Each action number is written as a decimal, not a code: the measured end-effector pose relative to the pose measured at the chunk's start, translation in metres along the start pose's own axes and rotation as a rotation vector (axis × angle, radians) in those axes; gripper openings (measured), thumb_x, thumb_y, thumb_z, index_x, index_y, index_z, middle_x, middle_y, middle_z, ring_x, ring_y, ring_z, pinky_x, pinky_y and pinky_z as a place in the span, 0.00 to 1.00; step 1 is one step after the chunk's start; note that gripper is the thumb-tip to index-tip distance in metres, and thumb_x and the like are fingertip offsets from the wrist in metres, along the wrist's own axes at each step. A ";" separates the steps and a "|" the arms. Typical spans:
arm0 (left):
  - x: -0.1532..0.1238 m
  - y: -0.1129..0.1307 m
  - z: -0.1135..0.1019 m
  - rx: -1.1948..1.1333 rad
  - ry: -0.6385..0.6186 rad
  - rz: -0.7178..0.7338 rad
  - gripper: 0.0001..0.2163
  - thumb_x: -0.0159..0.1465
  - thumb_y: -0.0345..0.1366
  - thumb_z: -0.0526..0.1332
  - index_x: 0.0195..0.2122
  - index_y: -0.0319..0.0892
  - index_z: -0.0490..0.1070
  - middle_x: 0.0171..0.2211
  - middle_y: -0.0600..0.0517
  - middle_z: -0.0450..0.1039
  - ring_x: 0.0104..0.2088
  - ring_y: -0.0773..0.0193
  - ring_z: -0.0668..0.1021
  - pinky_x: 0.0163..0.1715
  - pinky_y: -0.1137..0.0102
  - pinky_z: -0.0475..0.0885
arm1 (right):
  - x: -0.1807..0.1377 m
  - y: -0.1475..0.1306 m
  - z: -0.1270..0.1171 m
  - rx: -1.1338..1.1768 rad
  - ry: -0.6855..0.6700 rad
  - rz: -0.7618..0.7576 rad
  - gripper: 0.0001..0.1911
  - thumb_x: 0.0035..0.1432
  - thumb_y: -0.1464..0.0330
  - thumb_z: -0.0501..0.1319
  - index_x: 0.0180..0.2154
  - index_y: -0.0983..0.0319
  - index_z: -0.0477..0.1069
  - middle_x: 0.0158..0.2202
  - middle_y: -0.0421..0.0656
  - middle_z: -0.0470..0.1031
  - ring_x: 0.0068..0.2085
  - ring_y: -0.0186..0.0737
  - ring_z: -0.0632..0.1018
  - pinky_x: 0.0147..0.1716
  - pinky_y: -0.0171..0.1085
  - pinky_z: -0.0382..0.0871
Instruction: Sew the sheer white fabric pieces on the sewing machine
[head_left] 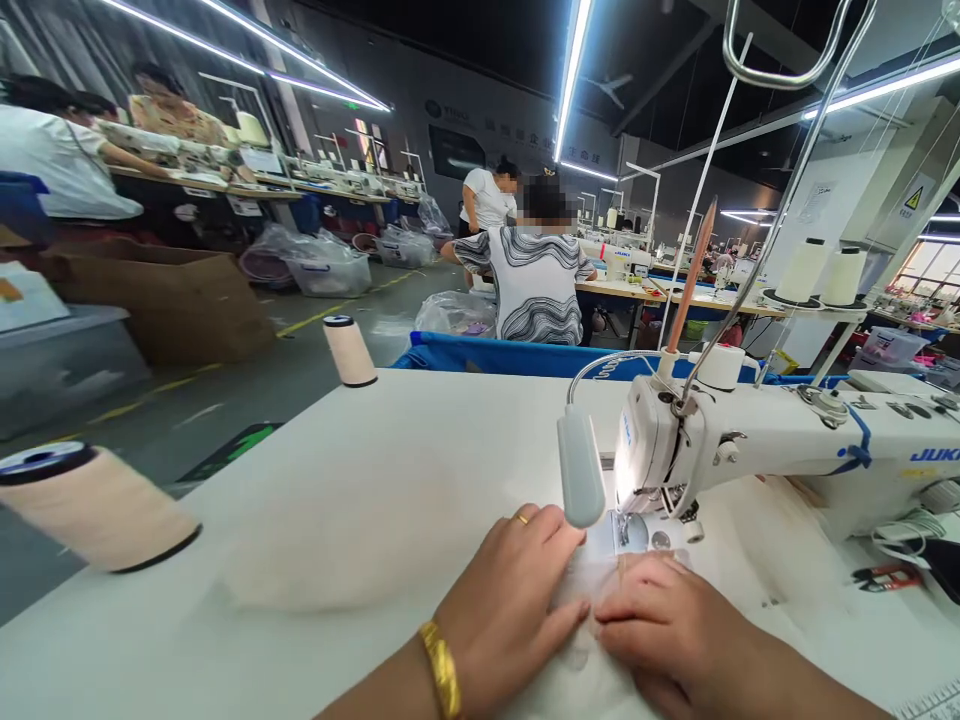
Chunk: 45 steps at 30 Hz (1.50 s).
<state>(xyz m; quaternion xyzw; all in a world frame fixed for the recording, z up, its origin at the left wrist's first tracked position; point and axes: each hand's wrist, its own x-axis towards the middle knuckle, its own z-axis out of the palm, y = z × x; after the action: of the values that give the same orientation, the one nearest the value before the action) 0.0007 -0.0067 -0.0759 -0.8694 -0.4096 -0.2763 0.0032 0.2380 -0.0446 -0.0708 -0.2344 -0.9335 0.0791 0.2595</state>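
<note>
My left hand [510, 600], with a gold ring and a gold bracelet, lies flat on a piece of white fabric [592, 650] just in front of the needle of a white sewing machine [750, 440]. My right hand [667, 620] lies beside it, fingers flat on the same fabric, pressing it to the table. Both hands sit close together under the machine's small lamp [581, 470]. The needle area [626, 525] is brightly lit right beyond my fingertips.
A white work table [337, 520] holds two pale thread cones, one at the left edge [97, 505] and one at the far edge [349, 350]. Small red snips [885, 576] lie at right. A seated person [534, 280] works ahead; other people stand at benches at far left.
</note>
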 end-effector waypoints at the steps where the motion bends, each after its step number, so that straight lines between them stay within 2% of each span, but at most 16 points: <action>1: 0.001 -0.002 0.004 0.023 -0.011 -0.003 0.03 0.60 0.34 0.62 0.35 0.46 0.68 0.35 0.51 0.74 0.35 0.52 0.75 0.36 0.61 0.68 | -0.001 0.000 0.001 -0.004 -0.004 -0.011 0.16 0.64 0.78 0.57 0.50 0.58 0.72 0.50 0.43 0.83 0.51 0.43 0.78 0.55 0.43 0.72; 3: 0.003 -0.001 0.008 0.043 -0.047 -0.008 0.02 0.60 0.31 0.59 0.33 0.46 0.68 0.34 0.50 0.74 0.33 0.53 0.74 0.36 0.60 0.68 | -0.003 0.001 0.003 -0.020 -0.028 -0.031 0.13 0.63 0.77 0.59 0.47 0.57 0.72 0.50 0.42 0.83 0.49 0.42 0.78 0.52 0.42 0.72; 7: 0.011 0.008 0.000 0.014 -0.136 0.007 0.09 0.65 0.28 0.52 0.28 0.45 0.66 0.29 0.51 0.74 0.29 0.56 0.74 0.31 0.63 0.66 | -0.006 0.002 0.000 -0.010 -0.106 -0.041 0.08 0.59 0.76 0.63 0.38 0.58 0.69 0.48 0.40 0.84 0.46 0.41 0.77 0.48 0.41 0.71; 11: 0.017 0.013 -0.013 -0.054 0.031 0.029 0.10 0.66 0.30 0.51 0.28 0.46 0.63 0.25 0.55 0.71 0.26 0.59 0.74 0.25 0.67 0.64 | -0.007 0.000 -0.015 0.055 -0.108 0.092 0.09 0.55 0.73 0.61 0.30 0.57 0.61 0.34 0.38 0.75 0.39 0.41 0.73 0.45 0.42 0.68; 13: 0.016 0.015 -0.015 -0.100 0.100 0.030 0.09 0.66 0.30 0.51 0.29 0.47 0.63 0.24 0.57 0.71 0.24 0.61 0.74 0.23 0.68 0.64 | -0.007 -0.001 -0.021 0.102 -0.007 0.217 0.06 0.59 0.71 0.58 0.32 0.57 0.62 0.31 0.37 0.71 0.35 0.40 0.71 0.43 0.42 0.67; 15: 0.014 0.017 -0.016 -0.143 0.122 0.039 0.09 0.68 0.30 0.52 0.30 0.47 0.64 0.24 0.58 0.71 0.23 0.63 0.74 0.22 0.69 0.66 | -0.006 -0.002 -0.023 0.170 0.073 0.363 0.04 0.66 0.66 0.60 0.38 0.57 0.65 0.35 0.38 0.72 0.36 0.41 0.71 0.44 0.44 0.67; 17: 0.010 0.020 -0.016 -0.162 0.137 0.064 0.09 0.70 0.31 0.52 0.32 0.48 0.64 0.25 0.59 0.72 0.23 0.63 0.74 0.23 0.70 0.68 | -0.004 -0.003 -0.019 0.233 0.104 0.484 0.12 0.68 0.58 0.64 0.44 0.57 0.67 0.41 0.42 0.76 0.41 0.45 0.73 0.47 0.45 0.67; 19: 0.007 0.023 -0.015 -0.163 0.145 0.100 0.10 0.72 0.30 0.52 0.33 0.48 0.65 0.26 0.58 0.73 0.25 0.63 0.76 0.25 0.69 0.71 | -0.003 -0.003 -0.012 0.268 0.117 0.521 0.11 0.68 0.58 0.66 0.45 0.57 0.69 0.43 0.42 0.77 0.43 0.46 0.75 0.46 0.43 0.67; 21: 0.003 0.025 -0.013 -0.167 0.160 0.135 0.08 0.72 0.29 0.52 0.37 0.48 0.67 0.30 0.57 0.76 0.28 0.62 0.78 0.29 0.68 0.73 | -0.002 -0.002 -0.005 0.271 0.156 0.511 0.05 0.71 0.64 0.62 0.42 0.57 0.69 0.38 0.40 0.77 0.39 0.43 0.75 0.43 0.40 0.66; 23: 0.002 0.026 -0.010 -0.167 0.187 0.169 0.08 0.71 0.28 0.53 0.44 0.47 0.69 0.37 0.54 0.79 0.35 0.61 0.80 0.34 0.67 0.76 | -0.001 -0.001 -0.001 0.262 0.206 0.498 0.04 0.71 0.67 0.59 0.39 0.57 0.69 0.35 0.39 0.75 0.36 0.41 0.74 0.40 0.38 0.65; 26: 0.003 0.028 -0.005 -0.127 0.240 0.215 0.14 0.71 0.27 0.55 0.55 0.44 0.69 0.48 0.49 0.80 0.45 0.60 0.81 0.45 0.66 0.76 | 0.000 0.000 0.000 0.235 0.263 0.459 0.05 0.71 0.69 0.59 0.38 0.57 0.68 0.33 0.38 0.75 0.35 0.40 0.73 0.38 0.36 0.64; 28: 0.006 0.031 -0.003 -0.113 0.273 0.241 0.13 0.72 0.26 0.54 0.54 0.45 0.71 0.48 0.50 0.80 0.46 0.60 0.80 0.48 0.66 0.73 | 0.001 0.000 -0.001 0.207 0.288 0.412 0.06 0.70 0.69 0.58 0.37 0.57 0.67 0.32 0.38 0.74 0.34 0.39 0.73 0.38 0.36 0.64; 31: 0.008 0.034 0.000 -0.148 0.290 0.259 0.11 0.74 0.26 0.53 0.50 0.46 0.72 0.43 0.53 0.80 0.42 0.61 0.79 0.45 0.66 0.71 | 0.001 -0.001 0.000 0.148 0.311 0.348 0.08 0.71 0.70 0.56 0.36 0.57 0.65 0.31 0.37 0.74 0.33 0.39 0.72 0.37 0.36 0.63; 34: 0.007 0.034 0.001 -0.209 0.269 0.248 0.13 0.74 0.26 0.53 0.53 0.46 0.72 0.44 0.51 0.80 0.44 0.60 0.79 0.45 0.65 0.71 | 0.000 0.000 0.001 0.079 0.330 0.306 0.08 0.72 0.71 0.56 0.36 0.57 0.66 0.31 0.38 0.74 0.34 0.39 0.72 0.37 0.36 0.62; 38: 0.007 0.032 -0.004 -0.236 0.205 0.259 0.14 0.73 0.25 0.54 0.54 0.46 0.71 0.46 0.51 0.80 0.46 0.61 0.79 0.47 0.66 0.72 | 0.000 0.000 0.002 0.041 0.338 0.282 0.07 0.71 0.71 0.56 0.37 0.57 0.66 0.32 0.38 0.75 0.33 0.39 0.72 0.36 0.36 0.61; 45: 0.010 0.032 -0.004 -0.274 0.270 0.283 0.14 0.72 0.22 0.55 0.50 0.46 0.74 0.43 0.52 0.78 0.45 0.63 0.78 0.48 0.68 0.69 | 0.001 -0.001 0.002 0.021 0.322 0.281 0.09 0.71 0.72 0.55 0.35 0.57 0.64 0.31 0.38 0.73 0.32 0.39 0.70 0.35 0.37 0.60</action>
<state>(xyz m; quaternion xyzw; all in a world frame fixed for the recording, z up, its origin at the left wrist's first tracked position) 0.0265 -0.0218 -0.0607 -0.8657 -0.2382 -0.4398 -0.0217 0.2361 -0.0451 -0.0717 -0.3691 -0.8373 0.0856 0.3941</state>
